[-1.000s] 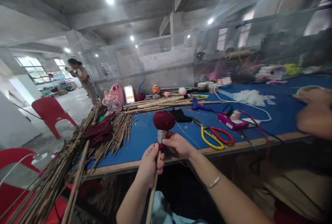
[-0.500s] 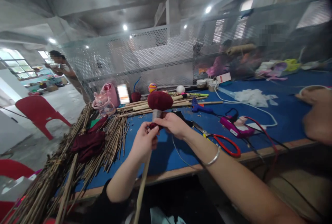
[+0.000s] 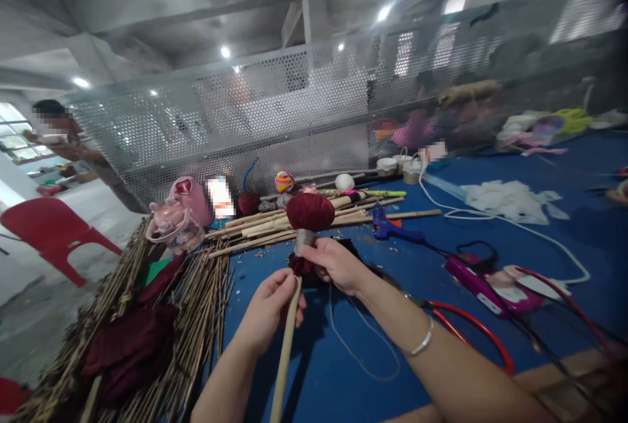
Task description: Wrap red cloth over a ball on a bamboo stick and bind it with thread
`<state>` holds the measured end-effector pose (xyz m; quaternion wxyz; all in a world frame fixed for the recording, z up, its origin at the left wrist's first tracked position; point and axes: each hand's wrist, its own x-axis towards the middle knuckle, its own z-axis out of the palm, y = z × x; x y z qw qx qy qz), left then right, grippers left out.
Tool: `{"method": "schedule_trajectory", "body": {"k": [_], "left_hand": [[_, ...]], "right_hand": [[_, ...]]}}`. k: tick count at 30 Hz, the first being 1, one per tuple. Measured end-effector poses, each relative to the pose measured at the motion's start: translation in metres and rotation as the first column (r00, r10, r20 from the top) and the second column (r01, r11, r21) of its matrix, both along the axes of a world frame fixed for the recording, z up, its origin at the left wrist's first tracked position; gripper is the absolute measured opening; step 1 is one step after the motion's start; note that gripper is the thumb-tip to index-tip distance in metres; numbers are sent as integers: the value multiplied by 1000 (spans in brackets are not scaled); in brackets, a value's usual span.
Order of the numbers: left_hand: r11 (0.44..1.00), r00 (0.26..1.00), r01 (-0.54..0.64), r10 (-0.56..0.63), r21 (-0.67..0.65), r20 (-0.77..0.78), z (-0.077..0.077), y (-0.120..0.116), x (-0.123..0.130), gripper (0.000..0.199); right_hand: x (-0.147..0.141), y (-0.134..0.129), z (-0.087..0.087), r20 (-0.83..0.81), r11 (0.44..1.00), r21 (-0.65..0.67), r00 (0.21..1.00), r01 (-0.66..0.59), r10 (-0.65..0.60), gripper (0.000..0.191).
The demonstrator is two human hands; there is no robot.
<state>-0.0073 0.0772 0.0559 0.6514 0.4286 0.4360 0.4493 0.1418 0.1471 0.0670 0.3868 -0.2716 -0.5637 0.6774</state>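
A dark red cloth-covered ball [image 3: 311,211] tops a pale wooden stick [image 3: 284,357], with grey wrapping [image 3: 303,238] just beneath the ball and gathered red cloth [image 3: 300,266] below that. My right hand [image 3: 338,267] pinches the wrapped neck, its thumb lying against the wrapping. Lower down, my left hand [image 3: 272,308] is closed around the stick near the loose cloth edge. A thin thread [image 3: 360,371] loops down below my right hand over the blue table [image 3: 324,390].
Bundled thin sticks [image 3: 196,344] and folded dark red cloth [image 3: 130,351] lie at left. Behind my hands are thicker sticks [image 3: 265,230] and a blue glue gun [image 3: 392,227]. Red-handled scissors [image 3: 478,325], a purple power strip [image 3: 478,289] and cables lie right. A person [image 3: 83,148] stands far left.
The view has moved closer over the table. My left hand has slid down off the gathered cloth onto the stick, and the cloth hem now shows. My right hand stays on the neck.
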Motion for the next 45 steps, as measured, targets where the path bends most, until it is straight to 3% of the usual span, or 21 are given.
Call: {"method": "schedule_trajectory", "body": {"k": [3, 8, 13, 16, 20, 23, 25, 29, 36, 40, 42, 45], "left_hand": [[988, 976, -113, 130, 103, -174, -3, -2, 4, 37], [954, 927, -266, 292, 138, -234, -10, 1, 7, 44], [977, 962, -215, 211, -6, -172, -17, 5, 10, 49], [970, 960, -243, 244, 27, -134, -19, 2, 12, 43], [846, 836, -465, 517, 261, -187, -16, 1, 15, 35], [775, 747, -462, 602, 431, -282, -8, 7, 17, 35], [819, 756, -378, 542, 432, -367, -3, 12, 20, 35], [940, 826, -259, 335, 222, -454, -2, 19, 27, 42], [966, 931, -258, 253, 13, -265, -18, 13, 34, 41], [974, 960, -217, 201, -71, -193, -20, 9, 34, 46], [989, 967, -129, 108, -78, -229, -20, 6, 30, 51], [997, 905, -28, 58, 76, -421, -21, 3, 22, 57]], "right_hand": [[-4, 12, 2, 14, 998, 18, 998, -62, 62, 38], [-10, 27, 0, -20, 994, -22, 994, -106, 106, 36], [-9, 23, -7, -102, 988, -89, 988, -123, 114, 37], [-11, 16, -10, -104, 983, -117, 986, -143, 131, 40], [-12, 14, -15, -55, 980, -152, 991, -129, 121, 42], [-13, 14, -17, -25, 981, -149, 992, -125, 123, 43], [-14, 14, -16, -11, 982, -154, 994, -109, 108, 44], [-12, 9, -16, 30, 983, -183, 1000, -4, 10, 43], [-7, 0, -36, 27, 987, -155, 999, 33, -29, 41], [-2, -1, -33, 44, 987, -153, 998, 54, -47, 41], [2, 0, -26, 49, 982, -179, 997, 61, -53, 42], [9, 2, -20, 42, 976, -199, 995, 92, -85, 43]]}}
